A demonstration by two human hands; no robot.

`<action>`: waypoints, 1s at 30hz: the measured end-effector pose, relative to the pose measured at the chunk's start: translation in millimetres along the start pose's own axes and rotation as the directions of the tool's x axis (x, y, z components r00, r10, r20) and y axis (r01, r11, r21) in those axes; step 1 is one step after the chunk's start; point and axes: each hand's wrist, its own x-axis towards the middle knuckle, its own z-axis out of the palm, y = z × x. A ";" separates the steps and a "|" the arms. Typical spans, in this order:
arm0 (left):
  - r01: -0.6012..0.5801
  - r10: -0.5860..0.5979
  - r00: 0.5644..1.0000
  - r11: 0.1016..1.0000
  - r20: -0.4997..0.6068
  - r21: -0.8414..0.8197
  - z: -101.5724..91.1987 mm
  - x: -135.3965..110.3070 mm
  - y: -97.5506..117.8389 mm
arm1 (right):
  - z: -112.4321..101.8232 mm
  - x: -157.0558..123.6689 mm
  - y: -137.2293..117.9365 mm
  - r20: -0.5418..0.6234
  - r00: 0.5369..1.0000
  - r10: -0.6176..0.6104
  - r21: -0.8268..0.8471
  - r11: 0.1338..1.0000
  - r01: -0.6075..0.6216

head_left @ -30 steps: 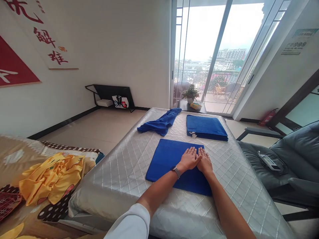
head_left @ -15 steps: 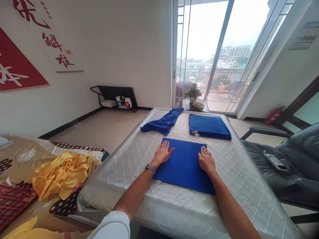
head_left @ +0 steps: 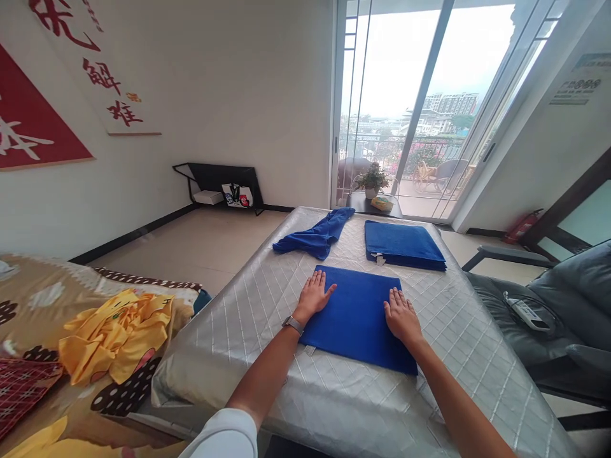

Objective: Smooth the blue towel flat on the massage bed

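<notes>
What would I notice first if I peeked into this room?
Probably the bright blue folded towel in the middle of the silvery quilted mattress, with the left hand and right hand flat on its two ends. Behind it lie a neat stack of blue towels on the right and a crumpled blue towel on the left. A yellow cloth lies far left.

Home, apt rm, quilted mattress (head_left: 248, 318), patterned bedding (head_left: 42, 299) at left, sliding balcony door (head_left: 420, 102), grey recliner (head_left: 573, 299)
</notes>
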 end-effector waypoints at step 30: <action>-0.462 0.463 0.886 0.880 -0.012 -0.110 17.4 -31.5 139.8 | 3.7 -13.7 -0.1 0.010 1.000 -0.005 -0.006 1.000 0.005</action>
